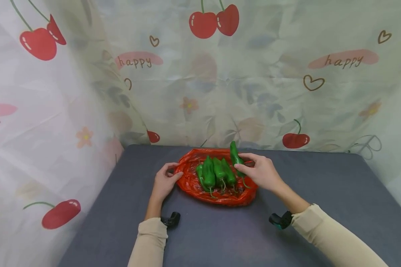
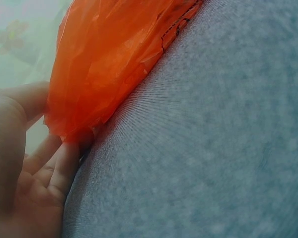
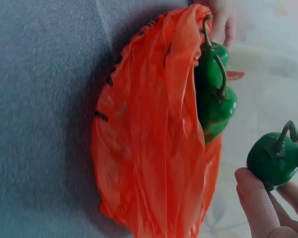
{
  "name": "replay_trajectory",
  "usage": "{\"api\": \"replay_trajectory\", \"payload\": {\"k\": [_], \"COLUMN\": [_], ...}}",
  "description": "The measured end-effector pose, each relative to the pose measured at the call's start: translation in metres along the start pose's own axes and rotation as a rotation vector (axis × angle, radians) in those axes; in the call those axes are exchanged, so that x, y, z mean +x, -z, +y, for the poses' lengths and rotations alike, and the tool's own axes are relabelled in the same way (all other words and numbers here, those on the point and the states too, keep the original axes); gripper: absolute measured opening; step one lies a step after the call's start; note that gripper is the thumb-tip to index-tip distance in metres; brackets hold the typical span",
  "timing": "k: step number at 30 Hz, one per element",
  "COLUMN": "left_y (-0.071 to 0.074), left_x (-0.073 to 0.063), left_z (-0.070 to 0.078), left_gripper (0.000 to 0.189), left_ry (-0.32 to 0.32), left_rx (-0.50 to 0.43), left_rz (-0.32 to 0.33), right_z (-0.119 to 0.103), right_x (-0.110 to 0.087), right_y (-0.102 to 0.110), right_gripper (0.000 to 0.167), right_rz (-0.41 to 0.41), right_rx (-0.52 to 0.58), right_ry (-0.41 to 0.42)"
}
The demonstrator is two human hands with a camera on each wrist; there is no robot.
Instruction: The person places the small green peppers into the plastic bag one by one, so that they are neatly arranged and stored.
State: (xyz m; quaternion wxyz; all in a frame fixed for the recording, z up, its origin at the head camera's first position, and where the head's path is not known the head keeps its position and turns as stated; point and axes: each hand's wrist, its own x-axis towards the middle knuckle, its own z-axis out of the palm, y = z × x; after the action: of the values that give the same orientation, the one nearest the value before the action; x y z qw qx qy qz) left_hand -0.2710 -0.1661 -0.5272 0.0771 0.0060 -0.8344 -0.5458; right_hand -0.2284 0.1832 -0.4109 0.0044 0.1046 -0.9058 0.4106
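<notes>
A red plastic bag (image 1: pixel 200 196) lies on the table with its mouth spread wide, and several green peppers (image 1: pixel 208 174) rest side by side inside it. The left hand (image 1: pixel 165 181) pinches the bag's left rim between thumb and fingers; the left wrist view shows the orange-red film (image 2: pixel 104 64) in its fingertips. Above the bag's right side, the right hand (image 1: pixel 258 172) holds one green pepper (image 1: pixel 235 155) between thumb and fingers, its tip pointing up and its stem down. In the right wrist view this pepper (image 3: pixel 274 158) appears stem-end first, apart from the others.
A dark grey cloth-covered table (image 1: pixel 220 233) extends on all sides of the bag. Behind and to the left hangs a pale curtain (image 1: pixel 200 92) printed with cherries, hearts and flowers. Black camera mounts (image 1: pixel 282 220) sit on both wrists.
</notes>
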Motion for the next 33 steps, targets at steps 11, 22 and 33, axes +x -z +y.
{"api": "replay_trajectory", "payload": {"k": [11, 22, 33], "left_y": [0.001, 0.000, 0.000], "left_x": [0.001, 0.003, 0.001], "left_z": [-0.001, -0.001, 0.001], "left_gripper": [0.035, 0.035, 0.037], "left_ry": [0.001, -0.004, 0.005], "left_rx": [0.007, 0.005, 0.010], "left_rz": [-0.001, -0.007, -0.007], "right_z": [-0.006, -0.008, -0.010], "right_x": [0.007, 0.010, 0.010], "right_y": [-0.020, -0.029, -0.032], "right_gripper": [0.052, 0.050, 0.051], "right_rz": [-0.017, -0.005, 0.012], "right_rx": [-0.005, -0.037, -0.025], "right_ry": [0.021, 0.056, 0.063]}}
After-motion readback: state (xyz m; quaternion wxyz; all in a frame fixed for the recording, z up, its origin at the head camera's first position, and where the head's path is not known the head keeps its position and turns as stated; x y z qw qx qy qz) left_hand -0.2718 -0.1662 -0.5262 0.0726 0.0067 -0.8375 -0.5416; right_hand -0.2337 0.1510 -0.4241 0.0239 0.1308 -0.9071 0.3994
